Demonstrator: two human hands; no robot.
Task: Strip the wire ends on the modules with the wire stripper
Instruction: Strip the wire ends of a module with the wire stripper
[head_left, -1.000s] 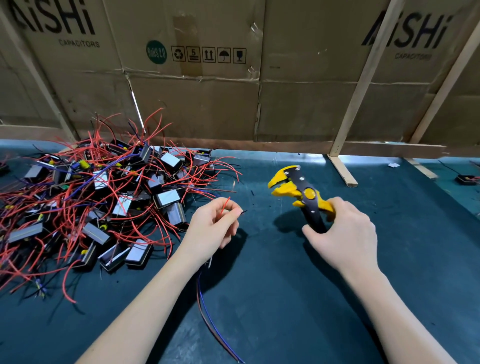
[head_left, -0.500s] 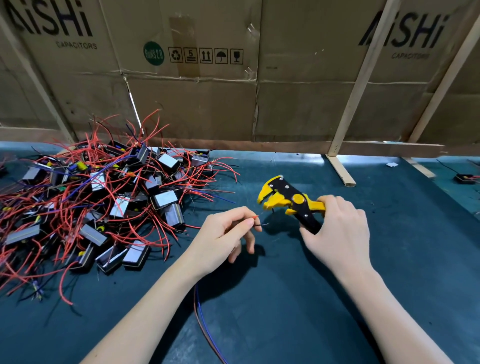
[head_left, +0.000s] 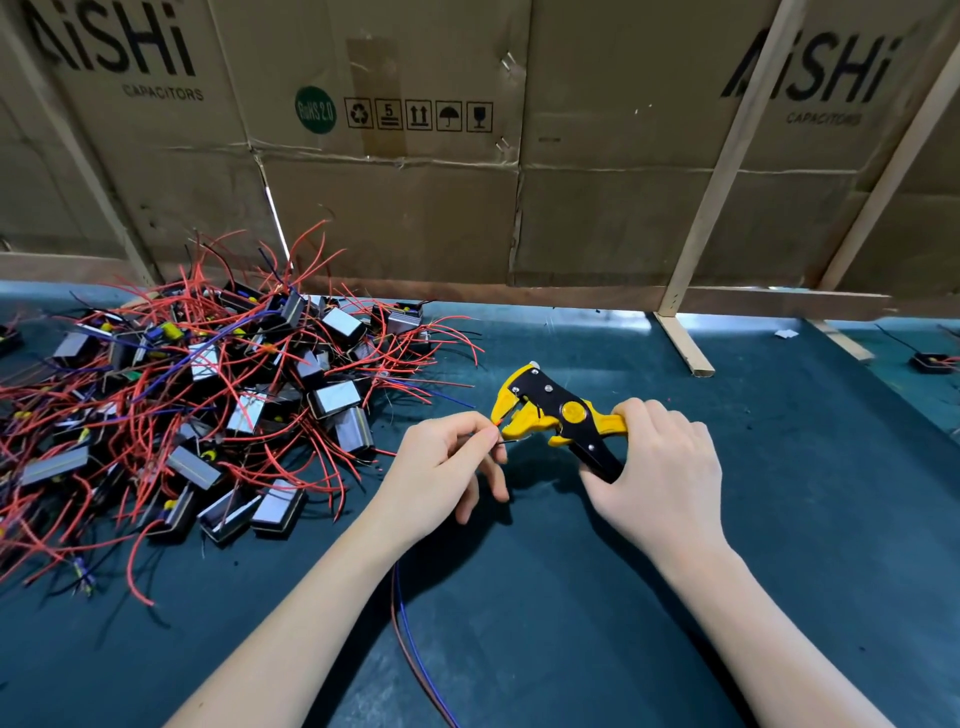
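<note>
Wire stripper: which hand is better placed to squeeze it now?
Right. The right hand already grips the wire stripper handles, while the left hand pinches the red wire at its mouth.

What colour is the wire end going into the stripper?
Red, pinched by the left hand at the wire stripper mouth; head view.

Dark teal mat-covered worktop (head_left: 779, 519). Along its far edge stands a wall of flattened brown cardboard cartons (head_left: 597, 208), printed "AiSHi CAPACITORS" in black, with a round green sticker (head_left: 315, 110) beside a row of black handling symbols (head_left: 418, 115) and a strip of brown packing tape (head_left: 373, 93). Pale wooden battens (head_left: 727, 171) lean against the cardboard. A small white paper scrap (head_left: 785, 334) lies at far right.
</note>
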